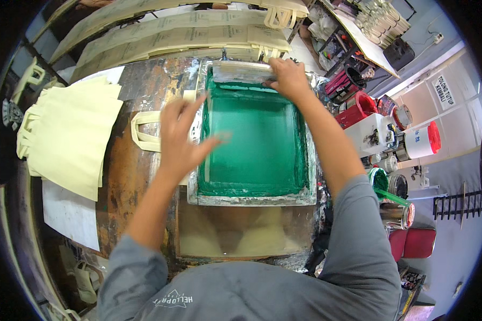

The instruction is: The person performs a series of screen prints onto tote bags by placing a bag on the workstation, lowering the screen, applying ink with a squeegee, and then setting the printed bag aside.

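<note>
A screen-printing frame (251,200) with a green, ink-coated mesh (251,144) lies flat on the worktable in front of me. At its far end rests a squeegee (241,74) with a pale bar, and my right hand (289,79) is closed round its right end. Slightly blurred, my left hand (181,136) is over the frame's left edge, fingers spread and nothing in them. Beside that hand, the handle (146,131) of a cream fabric bag sticks out at the frame's left side. The rest of that bag is mostly hidden.
A stack of cream bags (72,131) lies at the left on the stained wooden table (126,187). Ink tubs, including an open green one (378,177) and a red one (359,109), line the right side. Racks of flat bags (182,43) stand beyond the table.
</note>
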{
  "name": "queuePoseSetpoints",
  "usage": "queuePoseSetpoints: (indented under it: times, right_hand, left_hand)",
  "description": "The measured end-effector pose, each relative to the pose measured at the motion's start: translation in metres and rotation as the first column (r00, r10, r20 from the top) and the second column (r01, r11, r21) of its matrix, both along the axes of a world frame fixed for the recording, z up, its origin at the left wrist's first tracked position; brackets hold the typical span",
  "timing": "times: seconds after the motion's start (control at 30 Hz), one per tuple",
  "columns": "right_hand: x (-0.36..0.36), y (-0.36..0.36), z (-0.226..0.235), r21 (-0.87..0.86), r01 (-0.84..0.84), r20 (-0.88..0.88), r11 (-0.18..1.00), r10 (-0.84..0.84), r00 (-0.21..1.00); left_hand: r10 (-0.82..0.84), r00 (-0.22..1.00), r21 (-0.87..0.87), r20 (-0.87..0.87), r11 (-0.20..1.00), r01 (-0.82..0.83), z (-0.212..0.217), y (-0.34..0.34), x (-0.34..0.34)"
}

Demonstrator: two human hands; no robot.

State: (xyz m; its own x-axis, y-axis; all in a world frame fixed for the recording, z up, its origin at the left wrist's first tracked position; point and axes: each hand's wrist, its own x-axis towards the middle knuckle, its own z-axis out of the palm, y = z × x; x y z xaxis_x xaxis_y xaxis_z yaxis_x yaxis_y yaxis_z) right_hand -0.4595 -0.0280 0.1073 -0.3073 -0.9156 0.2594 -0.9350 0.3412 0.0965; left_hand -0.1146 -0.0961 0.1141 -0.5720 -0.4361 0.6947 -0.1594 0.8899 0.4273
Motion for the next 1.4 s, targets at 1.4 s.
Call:
queuePoseSetpoints:
  times: [1.4]
  right_hand:
    - [0.233, 0.233, -0.014, -0.149, -0.073, 0.069, 0.986, 0.084, 0.994]
  left_hand:
    - [0.154, 0.869, 0.082, 0.47, 0.973, -0.216, -0.087, 0.094, 0.137]
